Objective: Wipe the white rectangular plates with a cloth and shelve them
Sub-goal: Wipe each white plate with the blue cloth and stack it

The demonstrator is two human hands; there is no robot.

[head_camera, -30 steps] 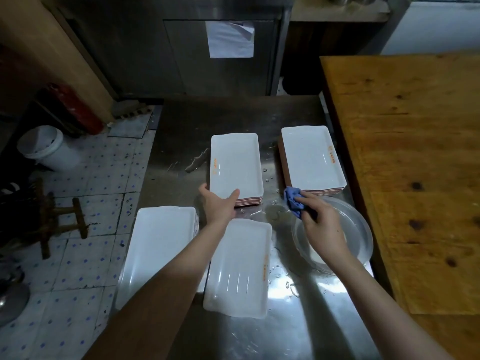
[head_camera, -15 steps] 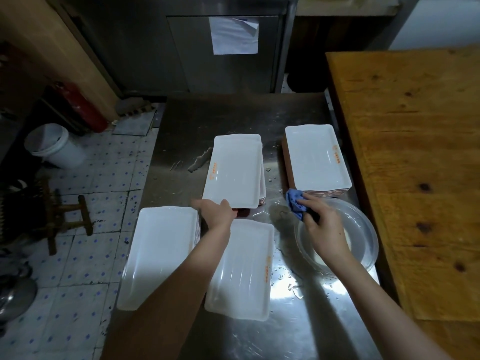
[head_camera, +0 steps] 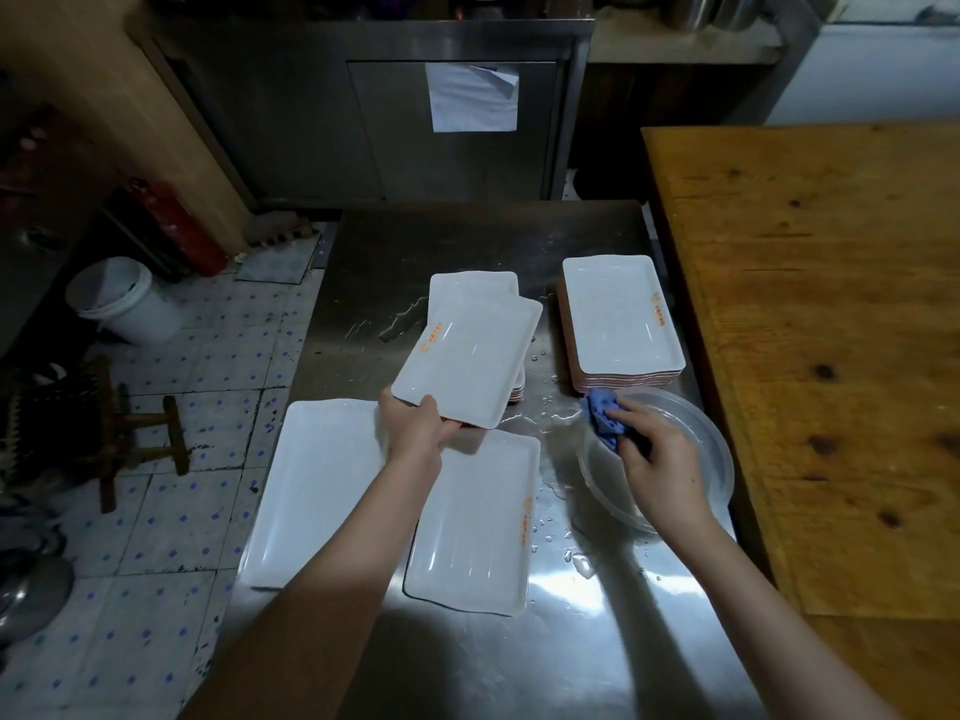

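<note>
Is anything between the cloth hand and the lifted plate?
Nothing visible. The right hand holds the cloth at the bowl rim; the left hand holds the plate over its stack. Only wet tabletop lies between them.

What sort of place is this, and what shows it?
Probably a restaurant's back kitchen: a wet steel worktable, stacks of identical logo-printed white plates, and a steel cabinet behind.

Most of the stack lies hidden beneath the lifted plate; its orange print is too small to read.
</note>
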